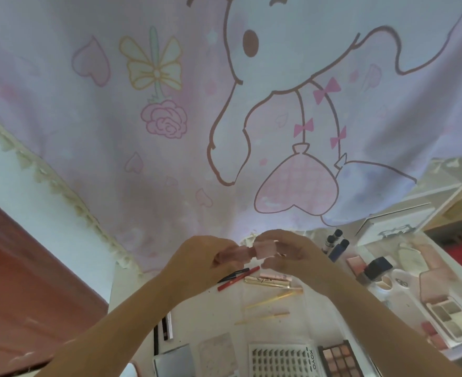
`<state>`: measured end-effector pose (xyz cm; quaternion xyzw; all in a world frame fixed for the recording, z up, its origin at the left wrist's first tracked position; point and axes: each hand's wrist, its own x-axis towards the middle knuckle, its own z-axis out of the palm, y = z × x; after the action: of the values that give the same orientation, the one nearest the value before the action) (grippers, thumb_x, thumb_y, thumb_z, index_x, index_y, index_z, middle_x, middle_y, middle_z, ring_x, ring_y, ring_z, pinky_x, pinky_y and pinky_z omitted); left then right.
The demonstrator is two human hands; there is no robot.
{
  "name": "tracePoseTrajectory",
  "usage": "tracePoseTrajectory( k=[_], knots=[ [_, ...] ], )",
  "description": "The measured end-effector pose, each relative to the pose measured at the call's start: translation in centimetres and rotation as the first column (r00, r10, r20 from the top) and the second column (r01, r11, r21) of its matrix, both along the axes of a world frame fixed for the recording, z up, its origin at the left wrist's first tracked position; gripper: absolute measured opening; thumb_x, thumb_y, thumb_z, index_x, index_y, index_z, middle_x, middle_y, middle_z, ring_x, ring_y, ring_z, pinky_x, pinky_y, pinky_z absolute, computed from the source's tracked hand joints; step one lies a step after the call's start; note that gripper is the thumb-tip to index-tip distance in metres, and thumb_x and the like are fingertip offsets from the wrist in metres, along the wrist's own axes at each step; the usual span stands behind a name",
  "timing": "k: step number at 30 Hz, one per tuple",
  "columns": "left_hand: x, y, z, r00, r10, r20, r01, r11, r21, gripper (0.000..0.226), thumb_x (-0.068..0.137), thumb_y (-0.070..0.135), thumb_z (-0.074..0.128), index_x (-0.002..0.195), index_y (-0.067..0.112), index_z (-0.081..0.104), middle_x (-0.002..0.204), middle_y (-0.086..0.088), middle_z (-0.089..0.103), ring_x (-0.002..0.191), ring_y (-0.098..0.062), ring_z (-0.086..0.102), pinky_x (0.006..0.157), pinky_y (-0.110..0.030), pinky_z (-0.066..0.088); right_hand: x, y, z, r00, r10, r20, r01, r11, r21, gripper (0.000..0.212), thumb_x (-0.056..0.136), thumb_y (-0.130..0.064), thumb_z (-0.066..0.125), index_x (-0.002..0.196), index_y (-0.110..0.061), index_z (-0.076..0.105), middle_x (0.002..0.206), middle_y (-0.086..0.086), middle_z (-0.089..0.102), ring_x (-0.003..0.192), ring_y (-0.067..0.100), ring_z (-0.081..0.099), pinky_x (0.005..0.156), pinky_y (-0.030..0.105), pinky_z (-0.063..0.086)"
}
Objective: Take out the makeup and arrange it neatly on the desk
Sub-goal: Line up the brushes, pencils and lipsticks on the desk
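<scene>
- Above the gold tube (268,280), both hands are raised off the worktop (300,330) with a small pink translucent makeup piece (262,250) between them. Left hand (205,257) has its fingers curled onto one end, right hand (292,254) has its fingers clamped on the other. Looks to me like a cap being pulled or twisted, or just a check before it gets set down, can't tell which.
- Just left of the gold tube, a red pencil (238,278) and a black pen (232,274) lie side by side, so that spot reads as the "long thin stuff" row.
- Nearer the camera than the gold tube: a lash tray (281,360) and an eyeshadow palette (338,360) lying flat and open.
- Right of the gold tube, dark bottles (336,243) stand upright.
- Behind it all hangs a cartoon bunny curtain (224,104); worktop is white.
</scene>
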<state>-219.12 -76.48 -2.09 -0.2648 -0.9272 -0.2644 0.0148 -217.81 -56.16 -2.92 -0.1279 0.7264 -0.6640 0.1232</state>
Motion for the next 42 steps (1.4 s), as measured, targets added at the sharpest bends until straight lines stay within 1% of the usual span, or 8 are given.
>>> tracePoseTrajectory(
  k=[6,13,18,22,24,30,35,42],
  knots=[
    [-0.1,1.4,-1.7,0.997,-0.063,0.04,0.062,0.998,0.022,0.056,0.072,0.061,0.042,0.073,0.008,0.059,0.057,0.003,0.048,0.05,-0.004,0.037,0.056,-0.017,0.033,0.3,0.6,-1.1,0.982,-0.137,0.129,0.12,0.984,0.132,0.01,0.086,-0.012,0.057,0.079,-0.014,0.065,0.054,-0.006,0.06,0.046,0.009,0.053,0.05,0.017,0.047],
    [-1.3,4.9,-4.5,0.966,-0.132,0.221,0.116,0.99,0.081,0.012,0.08,0.027,0.063,0.071,0.024,0.057,0.056,0.011,0.044,0.053,-0.001,0.039,0.055,-0.016,0.032,0.7,3.3,-3.5,0.93,-0.274,0.246,0.245,0.959,0.142,0.008,0.082,-0.011,0.062,0.076,-0.015,0.066,0.051,-0.004,0.06,0.046,0.011,0.055,0.05,0.018,0.048],
    [-3.1,8.2,-7.5,0.815,-0.144,0.562,-0.024,0.96,0.28,0.046,0.079,0.016,0.069,0.121,0.016,0.051,0.114,-0.002,0.059,0.098,-0.01,0.059,0.085,-0.02,0.05,-0.3,6.0,-4.8,0.894,-0.403,0.198,0.342,0.897,0.281,0.011,0.083,-0.009,0.06,0.08,-0.019,0.062,0.068,-0.001,0.061,0.054,0.004,0.058,0.053,0.011,0.048],
    [-5.0,9.9,-10.0,0.827,0.0,0.563,-0.025,0.999,0.038,0.063,0.08,0.047,0.056,0.135,0.022,0.036,0.133,0.005,0.044,0.113,-0.008,0.049,0.085,-0.015,0.038,-3.3,8.4,-6.3,0.905,-0.384,-0.185,0.392,0.577,0.717,0.02,0.09,-0.019,0.047,0.104,-0.013,0.061,0.089,0.0,0.061,0.081,0.013,0.058,0.067,0.015,0.043],
    [-5.6,10.1,-11.5,0.831,0.039,0.556,0.007,0.997,-0.081,0.055,0.087,0.037,0.05,0.136,0.016,0.035,0.137,-0.002,0.041,0.122,-0.014,0.046,0.093,-0.021,0.038,-5.1,9.2,-7.4,0.925,-0.256,-0.281,0.365,0.396,0.842,0.022,0.09,-0.018,0.042,0.101,-0.01,0.059,0.096,0.004,0.062,0.097,0.02,0.055,0.076,0.022,0.041],
    [-6.6,8.0,-14.9,0.864,0.065,0.5,0.073,0.965,-0.251,0.031,0.091,0.024,0.046,0.113,0.005,0.054,0.113,-0.015,0.055,0.105,-0.026,0.052,0.08,-0.027,0.039,-9.0,10.7,-11.6,0.966,-0.09,-0.242,0.243,0.005,0.97,0.026,0.091,-0.028,0.04,0.106,-0.013,0.054,0.103,0.003,0.06,0.103,0.021,0.048,0.086,0.029,0.039],
    [-7.2,6.2,-17.0,0.885,0.095,0.457,0.061,0.947,-0.315,0.026,0.092,0.024,0.044,0.11,0.008,0.054,0.113,-0.009,0.053,0.102,-0.023,0.053,0.079,-0.024,0.038,-10.3,11.5,-13.9,0.981,-0.108,-0.159,0.14,-0.165,0.976,0.026,0.09,-0.032,0.041,0.106,-0.015,0.054,0.099,0.002,0.062,0.102,0.02,0.049,0.085,0.031,0.037],
    [-7.0,4.1,-19.0,0.921,0.161,0.354,-0.033,0.94,-0.341,0.029,0.092,0.019,0.04,0.117,0.011,0.052,0.117,-0.006,0.054,0.108,-0.02,0.049,0.083,-0.027,0.041,-10.5,11.4,-14.5,0.978,-0.106,-0.182,0.151,-0.244,0.958,0.025,0.09,-0.033,0.039,0.102,-0.016,0.053,0.097,0.002,0.061,0.099,0.021,0.049,0.083,0.034,0.035]
  ],
)
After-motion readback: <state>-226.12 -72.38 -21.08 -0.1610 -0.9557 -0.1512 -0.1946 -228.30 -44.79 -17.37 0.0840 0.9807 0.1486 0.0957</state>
